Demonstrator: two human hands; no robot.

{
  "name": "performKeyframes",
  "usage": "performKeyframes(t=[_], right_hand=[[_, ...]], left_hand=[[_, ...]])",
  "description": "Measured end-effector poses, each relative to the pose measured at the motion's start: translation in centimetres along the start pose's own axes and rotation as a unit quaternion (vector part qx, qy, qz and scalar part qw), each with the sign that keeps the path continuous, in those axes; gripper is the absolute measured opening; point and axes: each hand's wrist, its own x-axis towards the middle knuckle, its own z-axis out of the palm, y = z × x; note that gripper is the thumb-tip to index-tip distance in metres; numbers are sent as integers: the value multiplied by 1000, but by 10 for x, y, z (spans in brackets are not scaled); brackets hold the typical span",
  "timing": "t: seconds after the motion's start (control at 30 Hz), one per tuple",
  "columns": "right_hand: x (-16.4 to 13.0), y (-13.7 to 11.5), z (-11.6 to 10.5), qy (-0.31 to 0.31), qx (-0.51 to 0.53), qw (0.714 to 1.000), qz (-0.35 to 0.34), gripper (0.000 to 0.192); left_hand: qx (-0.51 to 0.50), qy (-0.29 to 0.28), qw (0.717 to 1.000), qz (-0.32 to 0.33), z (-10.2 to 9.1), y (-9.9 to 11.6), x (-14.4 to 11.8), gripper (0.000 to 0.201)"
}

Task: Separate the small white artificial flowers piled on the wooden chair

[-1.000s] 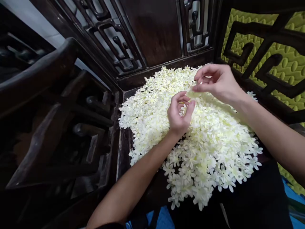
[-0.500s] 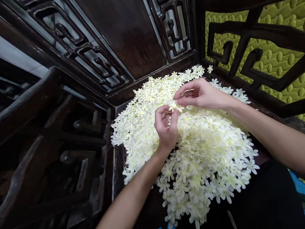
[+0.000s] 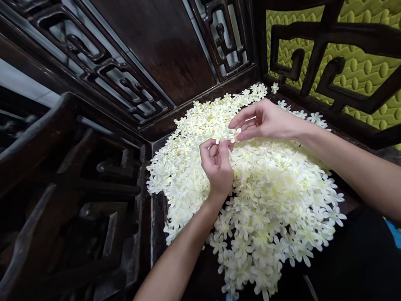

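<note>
A large heap of small cream-white fabric flowers (image 3: 269, 196) covers a dark wooden seat (image 3: 158, 209). My left hand (image 3: 216, 167) hovers over the heap's middle, its fingertips pinched on a flower (image 3: 219, 139). My right hand (image 3: 266, 121) is just right of it, thumb and forefinger pinched on a flower (image 3: 234, 134) that touches the one in my left hand. Both forearms reach in from the lower edge and the right.
Dark carved wooden panels (image 3: 163, 50) rise behind the heap, and a carved armrest (image 3: 328, 75) runs along the right in front of a green quilted cushion (image 3: 360, 71). Another dark wooden chair (image 3: 62, 175) stands at the left. Black cloth (image 3: 351, 263) lies at lower right.
My hands have drawn together over the heap; the right hand came down and left until its flower meets the one in my left hand. The camera view shifted.
</note>
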Motion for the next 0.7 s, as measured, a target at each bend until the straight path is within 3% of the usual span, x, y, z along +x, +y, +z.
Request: performKeyframes(t=[0.2,0.4,0.47,0.53,0.6,0.7], right_hand=[[-2,-3,4,19,-52,998,-14,22],[-2,-1,5,24,-15,999,-18,19],[-1,0,6,17,4,1000,-20,22],[-1,1,8,21,21,999,-37,25],[-2,0,10,38,23,998,-55,27],[-4,-2,13,21,-2,998,-60,25]], left_hand=[[11,23,1000,6,1,3,0,28],[3,10,998,61,0,6,1,67],[12,-8,997,74,-1,6,1,61],[45,-23,996,76,-2,5,1,42],[79,-22,994,74,-2,4,1,27],[90,-1,994,67,-2,1,1,22]])
